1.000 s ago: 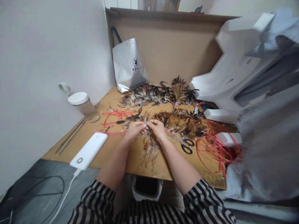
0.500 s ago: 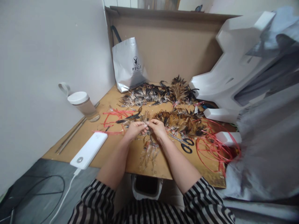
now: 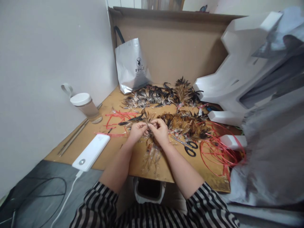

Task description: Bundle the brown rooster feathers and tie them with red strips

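My left hand point(image 3: 138, 131) and my right hand point(image 3: 159, 129) meet over the middle of the table, fingertips pinched close together. Between them is a small bunch of brown feathers point(image 3: 148, 117), its tips fanning out behind my fingers. My fingers partly cover the quill ends. Just right of my right hand lies a row of golden-brown feather bunches point(image 3: 190, 125). Loose feather scraps point(image 3: 152, 156) are scattered below my hands, toward the table's front edge. Black-handled scissors point(image 3: 190, 148) rest to the right of my right wrist.
Cut red plastic strips point(image 3: 118, 117) lie at left; a red strip tangle point(image 3: 219, 152) is at right. Darker feathers point(image 3: 154, 96) line the back, before a silver bag point(image 3: 131, 66). A lidded cup point(image 3: 85, 106), rods point(image 3: 73, 137) and white power bank point(image 3: 91, 152) occupy the left side.
My right hand's fingers have curled and shifted slightly against the left fingertips at the feather bunch. The whole view has moved a little; nothing else has visibly changed place.
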The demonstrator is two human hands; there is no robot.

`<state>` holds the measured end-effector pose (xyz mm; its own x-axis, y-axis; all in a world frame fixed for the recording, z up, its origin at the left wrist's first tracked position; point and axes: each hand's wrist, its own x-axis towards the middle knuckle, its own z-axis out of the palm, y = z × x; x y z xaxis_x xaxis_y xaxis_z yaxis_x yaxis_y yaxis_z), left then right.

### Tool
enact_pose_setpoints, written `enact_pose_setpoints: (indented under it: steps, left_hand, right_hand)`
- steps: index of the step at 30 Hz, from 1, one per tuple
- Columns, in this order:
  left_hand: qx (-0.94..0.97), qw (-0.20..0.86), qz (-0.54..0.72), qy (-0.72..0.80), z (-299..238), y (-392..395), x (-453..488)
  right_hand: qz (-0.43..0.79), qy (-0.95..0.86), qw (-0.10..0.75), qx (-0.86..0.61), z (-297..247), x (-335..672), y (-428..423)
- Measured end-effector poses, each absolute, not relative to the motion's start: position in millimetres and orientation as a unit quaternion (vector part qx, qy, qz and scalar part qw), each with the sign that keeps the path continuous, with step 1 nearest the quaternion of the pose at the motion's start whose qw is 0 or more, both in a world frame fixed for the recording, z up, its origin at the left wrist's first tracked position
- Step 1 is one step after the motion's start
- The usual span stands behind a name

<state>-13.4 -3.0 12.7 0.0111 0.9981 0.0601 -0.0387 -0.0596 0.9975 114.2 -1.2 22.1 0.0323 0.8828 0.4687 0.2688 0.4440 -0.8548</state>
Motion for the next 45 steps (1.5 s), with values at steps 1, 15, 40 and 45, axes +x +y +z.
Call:
enact_pose_setpoints:
  steps: [1, 15, 40, 45]
  left_hand:
    - [0.510, 0.492, 0.526, 0.470, 12.3, -3.6, -12.6]
    - [0.393, 0.530, 0.619, 0.427, 16.1, -0.2, -20.2]
    - [0.381, 0.651, 0.558, 0.346, 12.4, -5.2, -14.8]
    - [0.348, 0.592, 0.642, 0.342, 18.8, -1.2, -27.7]
  right_hand:
    - [0.251, -0.667, 0.543, -0.443, 23.0, 114.5, -3.0]
    - [0.458, -0.712, 0.388, -0.365, 38.4, 131.4, 0.4]
    - [0.011, -0.809, 0.383, -0.445, 31.9, 124.9, -5.8]
    - [0.069, -0.784, 0.424, -0.448, 32.4, 125.7, -4.4]
